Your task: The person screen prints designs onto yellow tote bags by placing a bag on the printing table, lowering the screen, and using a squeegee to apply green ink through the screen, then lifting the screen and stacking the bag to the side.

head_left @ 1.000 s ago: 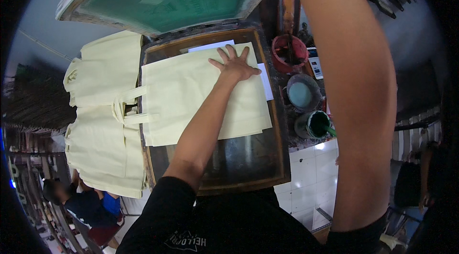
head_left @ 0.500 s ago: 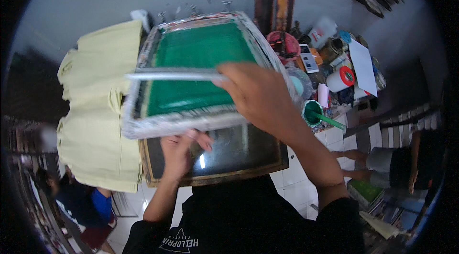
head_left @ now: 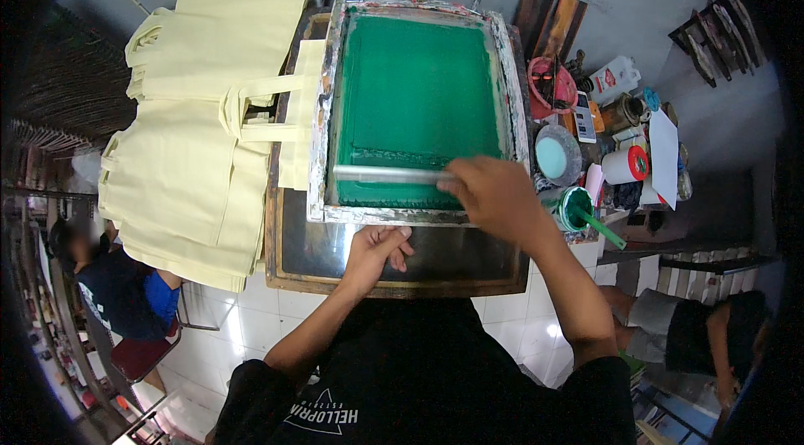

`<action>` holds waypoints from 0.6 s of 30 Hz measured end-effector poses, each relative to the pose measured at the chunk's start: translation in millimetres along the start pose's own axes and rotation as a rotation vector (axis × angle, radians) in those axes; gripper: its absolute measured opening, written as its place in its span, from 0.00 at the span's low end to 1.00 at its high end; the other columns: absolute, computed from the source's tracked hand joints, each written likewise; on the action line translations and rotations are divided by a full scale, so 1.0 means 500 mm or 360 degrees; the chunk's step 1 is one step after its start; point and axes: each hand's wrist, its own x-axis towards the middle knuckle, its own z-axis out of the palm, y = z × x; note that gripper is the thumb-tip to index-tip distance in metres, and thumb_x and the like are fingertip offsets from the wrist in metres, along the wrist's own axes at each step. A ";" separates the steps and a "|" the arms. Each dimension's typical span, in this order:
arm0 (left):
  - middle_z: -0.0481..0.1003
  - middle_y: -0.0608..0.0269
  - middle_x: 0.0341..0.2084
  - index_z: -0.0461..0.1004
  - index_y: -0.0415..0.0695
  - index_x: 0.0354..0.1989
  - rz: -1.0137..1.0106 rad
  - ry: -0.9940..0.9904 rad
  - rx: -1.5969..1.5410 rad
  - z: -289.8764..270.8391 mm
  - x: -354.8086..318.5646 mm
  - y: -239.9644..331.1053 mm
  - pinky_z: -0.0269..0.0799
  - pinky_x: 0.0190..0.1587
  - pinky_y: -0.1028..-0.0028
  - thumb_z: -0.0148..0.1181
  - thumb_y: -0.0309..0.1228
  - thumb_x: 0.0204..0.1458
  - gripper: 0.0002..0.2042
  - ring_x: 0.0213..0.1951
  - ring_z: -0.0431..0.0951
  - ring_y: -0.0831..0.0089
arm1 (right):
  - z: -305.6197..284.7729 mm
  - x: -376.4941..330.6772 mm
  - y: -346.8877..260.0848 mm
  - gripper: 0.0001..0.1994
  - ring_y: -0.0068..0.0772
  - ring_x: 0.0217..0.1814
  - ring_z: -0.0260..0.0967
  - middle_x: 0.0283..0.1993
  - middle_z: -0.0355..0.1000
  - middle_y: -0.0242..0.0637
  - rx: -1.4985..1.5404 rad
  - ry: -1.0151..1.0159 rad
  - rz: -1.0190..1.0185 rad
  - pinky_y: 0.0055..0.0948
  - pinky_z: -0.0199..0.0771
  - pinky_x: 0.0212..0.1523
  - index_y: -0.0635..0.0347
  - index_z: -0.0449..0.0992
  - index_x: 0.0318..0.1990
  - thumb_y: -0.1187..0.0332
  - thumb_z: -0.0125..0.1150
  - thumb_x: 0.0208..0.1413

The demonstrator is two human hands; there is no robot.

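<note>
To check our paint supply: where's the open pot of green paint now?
In the head view, the pot stands just right of the right hand, below the bowl of pale blue liquid in the picture.

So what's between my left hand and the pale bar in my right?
In the head view, going from the left hand to the pale bar: the screen frame's near edge, then a strip of green ink.
</note>
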 end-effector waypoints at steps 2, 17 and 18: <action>0.78 0.57 0.20 0.78 0.35 0.27 0.0023 -0.0010 -0.0004 0.003 0.003 -0.005 0.70 0.24 0.74 0.62 0.35 0.62 0.15 0.17 0.75 0.75 | 0.012 -0.029 -0.019 0.08 0.48 0.34 0.76 0.30 0.76 0.42 -0.0044 -0.0159 0.0046 0.43 0.76 0.34 0.59 0.76 0.39 0.65 0.63 0.59; 0.80 0.51 0.25 0.76 0.31 0.40 -0.0181 -0.0087 -0.0108 -0.015 -0.001 0.007 0.74 0.29 0.72 0.59 0.29 0.60 0.10 0.22 0.80 0.69 | 0.064 0.317 0.268 0.14 0.56 0.40 0.78 0.34 0.78 0.49 -0.0402 0.0098 0.0106 0.54 0.76 0.39 0.54 0.76 0.47 0.54 0.59 0.63; 0.81 0.50 0.27 0.76 0.32 0.41 -0.0231 -0.0105 -0.0201 -0.021 0.000 0.008 0.76 0.30 0.72 0.59 0.30 0.61 0.11 0.23 0.81 0.68 | 0.050 0.361 0.298 0.18 0.56 0.44 0.79 0.37 0.80 0.49 -0.0399 0.0061 0.0116 0.55 0.77 0.44 0.53 0.78 0.53 0.54 0.60 0.62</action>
